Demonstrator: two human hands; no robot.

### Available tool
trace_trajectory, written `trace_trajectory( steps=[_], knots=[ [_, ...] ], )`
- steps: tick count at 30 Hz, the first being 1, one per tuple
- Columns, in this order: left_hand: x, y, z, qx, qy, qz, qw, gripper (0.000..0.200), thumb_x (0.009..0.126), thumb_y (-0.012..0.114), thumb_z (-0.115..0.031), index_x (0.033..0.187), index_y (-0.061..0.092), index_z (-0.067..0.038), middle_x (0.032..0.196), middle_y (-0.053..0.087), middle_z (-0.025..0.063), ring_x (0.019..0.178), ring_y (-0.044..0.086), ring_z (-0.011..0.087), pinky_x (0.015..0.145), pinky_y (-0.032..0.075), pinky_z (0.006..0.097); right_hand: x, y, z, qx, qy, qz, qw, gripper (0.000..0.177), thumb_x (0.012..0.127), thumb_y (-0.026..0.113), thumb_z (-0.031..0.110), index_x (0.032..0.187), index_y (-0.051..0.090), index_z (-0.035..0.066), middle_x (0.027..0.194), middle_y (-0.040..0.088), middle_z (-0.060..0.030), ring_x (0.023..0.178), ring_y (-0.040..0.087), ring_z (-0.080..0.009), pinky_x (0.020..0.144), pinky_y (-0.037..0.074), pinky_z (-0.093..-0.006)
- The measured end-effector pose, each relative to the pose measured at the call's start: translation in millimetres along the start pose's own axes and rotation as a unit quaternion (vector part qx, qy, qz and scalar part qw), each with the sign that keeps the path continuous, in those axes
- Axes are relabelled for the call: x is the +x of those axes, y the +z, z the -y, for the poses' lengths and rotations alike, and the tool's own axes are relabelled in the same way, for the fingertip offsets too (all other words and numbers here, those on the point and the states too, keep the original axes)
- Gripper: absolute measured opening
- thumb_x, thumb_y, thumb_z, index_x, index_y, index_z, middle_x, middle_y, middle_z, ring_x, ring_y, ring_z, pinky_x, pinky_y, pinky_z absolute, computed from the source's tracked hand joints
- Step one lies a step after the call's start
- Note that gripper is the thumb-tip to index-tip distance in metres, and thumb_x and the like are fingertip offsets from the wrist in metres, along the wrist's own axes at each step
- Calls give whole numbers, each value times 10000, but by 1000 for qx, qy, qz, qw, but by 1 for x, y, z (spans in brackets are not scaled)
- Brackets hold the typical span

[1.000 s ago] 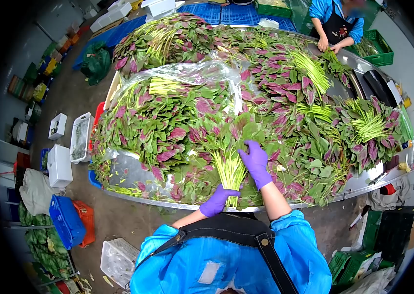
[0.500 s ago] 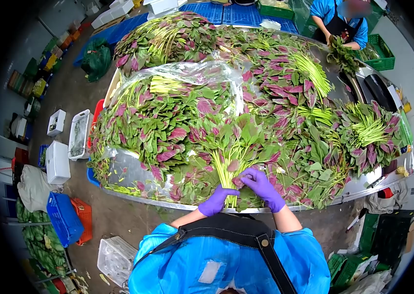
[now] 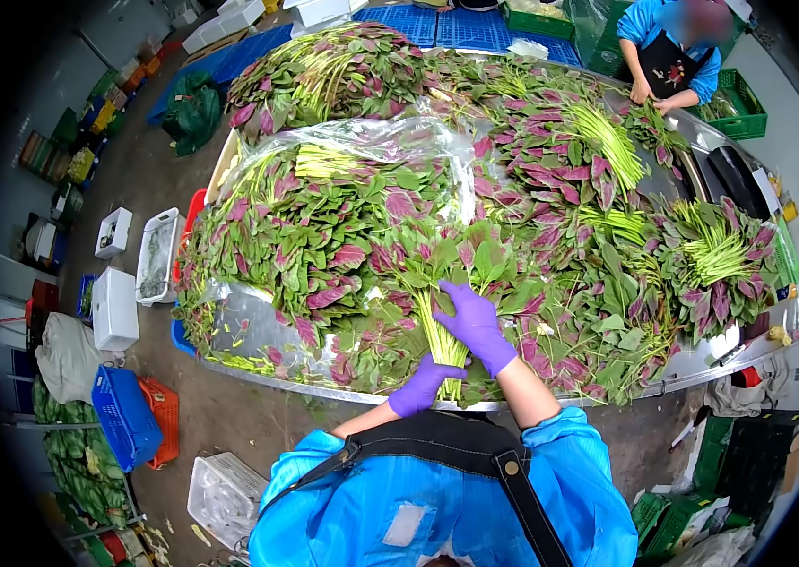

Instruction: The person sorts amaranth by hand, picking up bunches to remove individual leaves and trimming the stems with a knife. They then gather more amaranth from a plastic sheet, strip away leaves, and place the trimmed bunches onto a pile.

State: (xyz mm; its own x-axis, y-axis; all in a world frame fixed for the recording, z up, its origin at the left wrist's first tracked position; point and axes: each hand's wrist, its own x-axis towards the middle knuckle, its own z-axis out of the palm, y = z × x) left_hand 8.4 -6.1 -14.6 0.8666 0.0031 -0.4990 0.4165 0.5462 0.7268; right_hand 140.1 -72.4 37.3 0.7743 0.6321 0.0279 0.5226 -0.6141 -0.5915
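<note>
A bunch of amaranth point(image 3: 430, 326), with pale green stems and green-and-purple leaves, points away from me near the table's front edge. My left hand point(image 3: 425, 386), in a purple glove, is closed round the lower stems, with the cut ends beside it. Higher up, my right hand point(image 3: 475, 326), gloved alike, lies against the upper stems just below the leaves. Its fingers are apart, and their tips partly overlap the bunch. Loose amaranth leaves point(image 3: 560, 340) cover the tabletop around both hands.
A heap of amaranth point(image 3: 295, 236) by clear plastic film lies left; tied-looking bunches point(image 3: 716, 255) lie right. Across the table, a co-worker point(image 3: 669, 57) handles greens beside a green crate point(image 3: 740, 109). Blue point(image 3: 123, 416) and orange crates point(image 3: 161, 420) stand on the floor, left.
My right hand has moved up and left from the lower stems to just below the leaves, its fingers spreading. My left hand keeps its grip. The co-worker's greens are lower.
</note>
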Motion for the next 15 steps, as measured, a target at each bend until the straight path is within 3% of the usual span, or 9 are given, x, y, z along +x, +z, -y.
trace_trajectory(
  steps=[7, 9, 10, 11, 13, 14, 15],
  knots=[
    [-3, 3, -7, -8, -14, -7, 1000, 453, 647, 639, 33, 1084, 527, -3, 958, 606, 59, 881, 573, 162, 763, 454, 289, -10, 27, -30, 2, 71, -71, 995, 457, 679, 663, 311, 1064, 560, 88, 894, 618, -134, 761, 606, -307, 658, 483, -384],
    [-3, 6, -9, -10, -24, -5, 1000, 457, 654, 632, 33, 1096, 517, 0, 947, 605, 61, 883, 572, 171, 757, 456, 296, -13, 35, -43, 140, 134, -97, 976, 443, 661, 676, 302, 1016, 577, 56, 812, 625, -134, 700, 606, -281, 637, 481, -363],
    [-3, 7, -11, -11, -23, -5, 1000, 457, 654, 632, 33, 1096, 517, 0, 947, 605, 61, 883, 572, 171, 757, 456, 296, -13, 39, -48, 256, 132, -93, 953, 355, 695, 668, 246, 972, 593, 36, 743, 621, -87, 630, 585, -195, 583, 462, -298],
    [-4, 7, -14, -27, -41, -1, 999, 457, 657, 611, 53, 1099, 512, -7, 962, 594, 58, 900, 564, 170, 787, 444, 294, -20, 40, -55, 255, 132, -92, 953, 355, 695, 668, 246, 972, 593, 36, 743, 621, -87, 630, 585, -195, 583, 462, -298],
    [-3, 6, -13, -43, -57, 2, 997, 459, 659, 591, 73, 1103, 506, -13, 977, 583, 56, 916, 557, 168, 818, 433, 292, -31, 4, -29, 492, 237, 51, 836, 248, 740, 643, 177, 947, 602, 46, 714, 600, -29, 596, 540, -100, 529, 418, -229],
    [1, 2, -7, -39, -13, 28, 999, 439, 663, 586, 72, 1086, 509, -18, 966, 577, 53, 922, 554, 166, 810, 435, 289, -37, 2, -31, 492, 237, 52, 836, 248, 740, 643, 177, 947, 602, 46, 714, 600, -29, 596, 540, -100, 529, 418, -229],
    [1, 3, -9, -35, 32, 54, 997, 419, 666, 581, 71, 1069, 511, -24, 955, 572, 50, 927, 551, 163, 802, 438, 287, -44, -1, -35, 522, 211, 132, 816, 198, 757, 627, 151, 924, 599, 48, 709, 590, -11, 585, 528, -78, 515, 398, -210]
  ],
)
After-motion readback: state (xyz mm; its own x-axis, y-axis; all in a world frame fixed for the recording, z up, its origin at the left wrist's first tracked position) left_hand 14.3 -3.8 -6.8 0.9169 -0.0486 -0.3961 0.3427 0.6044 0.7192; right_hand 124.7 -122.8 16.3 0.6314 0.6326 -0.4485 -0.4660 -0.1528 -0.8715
